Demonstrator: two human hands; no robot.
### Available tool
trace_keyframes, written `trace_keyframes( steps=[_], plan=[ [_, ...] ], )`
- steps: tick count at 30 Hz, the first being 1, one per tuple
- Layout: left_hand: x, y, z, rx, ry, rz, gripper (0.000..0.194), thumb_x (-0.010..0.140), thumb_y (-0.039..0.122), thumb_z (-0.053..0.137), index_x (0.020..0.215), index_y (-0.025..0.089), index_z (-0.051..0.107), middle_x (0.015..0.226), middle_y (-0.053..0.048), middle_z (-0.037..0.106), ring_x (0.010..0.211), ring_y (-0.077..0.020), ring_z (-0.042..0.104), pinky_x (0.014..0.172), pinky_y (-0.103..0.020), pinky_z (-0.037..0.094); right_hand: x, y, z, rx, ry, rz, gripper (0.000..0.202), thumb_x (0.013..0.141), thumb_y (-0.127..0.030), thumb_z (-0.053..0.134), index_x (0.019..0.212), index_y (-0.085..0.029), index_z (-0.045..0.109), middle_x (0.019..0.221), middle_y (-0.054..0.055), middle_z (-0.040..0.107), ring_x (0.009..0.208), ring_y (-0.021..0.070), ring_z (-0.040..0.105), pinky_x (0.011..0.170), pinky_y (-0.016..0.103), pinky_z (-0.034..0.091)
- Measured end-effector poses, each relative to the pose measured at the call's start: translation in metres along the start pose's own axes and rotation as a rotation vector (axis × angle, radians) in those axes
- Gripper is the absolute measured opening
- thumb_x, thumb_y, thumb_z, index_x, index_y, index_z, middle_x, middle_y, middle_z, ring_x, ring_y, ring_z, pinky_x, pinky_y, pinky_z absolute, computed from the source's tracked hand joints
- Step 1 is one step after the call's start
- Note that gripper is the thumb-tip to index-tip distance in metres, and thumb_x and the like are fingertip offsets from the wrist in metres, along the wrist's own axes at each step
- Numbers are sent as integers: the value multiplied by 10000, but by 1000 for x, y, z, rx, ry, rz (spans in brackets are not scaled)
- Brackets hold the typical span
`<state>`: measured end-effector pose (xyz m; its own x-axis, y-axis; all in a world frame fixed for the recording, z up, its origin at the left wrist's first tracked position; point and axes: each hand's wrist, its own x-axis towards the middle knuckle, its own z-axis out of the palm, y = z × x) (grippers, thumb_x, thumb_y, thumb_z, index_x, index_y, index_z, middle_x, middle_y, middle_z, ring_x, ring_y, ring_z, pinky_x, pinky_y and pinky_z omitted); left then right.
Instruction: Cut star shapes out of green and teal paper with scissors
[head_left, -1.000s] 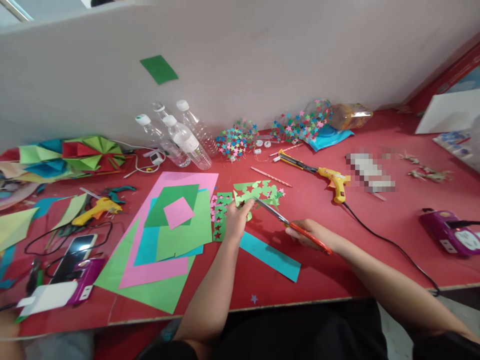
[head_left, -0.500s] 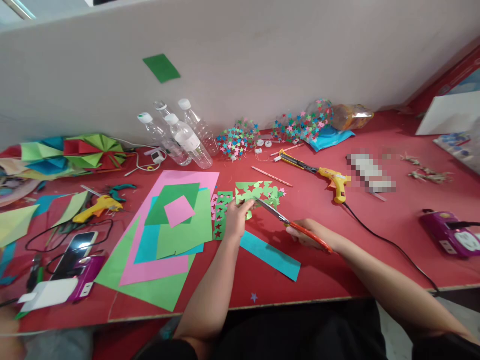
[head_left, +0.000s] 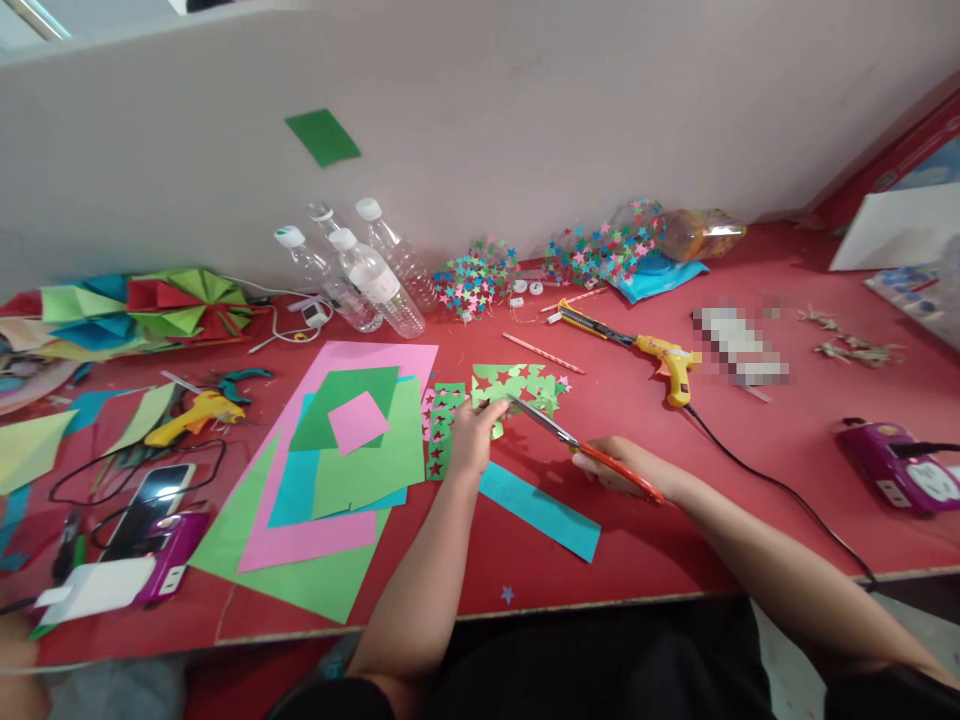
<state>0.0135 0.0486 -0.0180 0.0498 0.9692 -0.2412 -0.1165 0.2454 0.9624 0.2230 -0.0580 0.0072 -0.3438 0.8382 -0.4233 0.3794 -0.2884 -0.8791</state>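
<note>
My right hand (head_left: pixel 619 465) is closed round the red handles of a pair of scissors (head_left: pixel 581 447), whose blades point left and away from me. The blade tips reach my left hand (head_left: pixel 478 430), which pinches a light green piece of paper (head_left: pixel 496 430). My fingers partly hide that piece. Just beyond lies light green paper with star-shaped holes (head_left: pixel 514 380), with small cut scraps at its right end. A darker green strip with star holes (head_left: pixel 448 430) lies left of my left hand, partly over a pink punched strip. Below the hands is a blue paper strip (head_left: pixel 541 510).
Stacked coloured sheets (head_left: pixel 367 550) lie to the left, near a yellow glue gun (head_left: pixel 199 415) and a phone (head_left: pixel 150 505). Plastic bottles (head_left: pixel 379 285) and star-covered bottles (head_left: pixel 472 285) stand or lie by the wall. Rightward are another glue gun (head_left: pixel 667 365) and a purple power socket (head_left: pixel 896 465).
Almost nothing differs. Both hands and the scissors keep nearly the same place, and the whole view has shifted very slightly.
</note>
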Motion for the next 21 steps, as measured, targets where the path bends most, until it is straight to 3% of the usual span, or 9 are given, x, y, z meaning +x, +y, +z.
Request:
trace_keyframes(
  steps=[13,21],
  plan=[
    [1,-2,1,5,0,8,219,602,344,726,594,169,594,583,-8,651,596,-150,627,619,-268,450,1,2,0,4,2,-17,493,877,-628,455,656,-197,358,553,-67,338,469,64,288,431,202,273],
    [-1,1,4,-37,-11,69,178,634,314,718,607,168,619,588,-5,645,640,-160,652,727,-302,499,4,1,2,94,23,41,529,834,-684,478,654,-197,377,523,-73,342,424,56,291,397,203,261]
  ],
)
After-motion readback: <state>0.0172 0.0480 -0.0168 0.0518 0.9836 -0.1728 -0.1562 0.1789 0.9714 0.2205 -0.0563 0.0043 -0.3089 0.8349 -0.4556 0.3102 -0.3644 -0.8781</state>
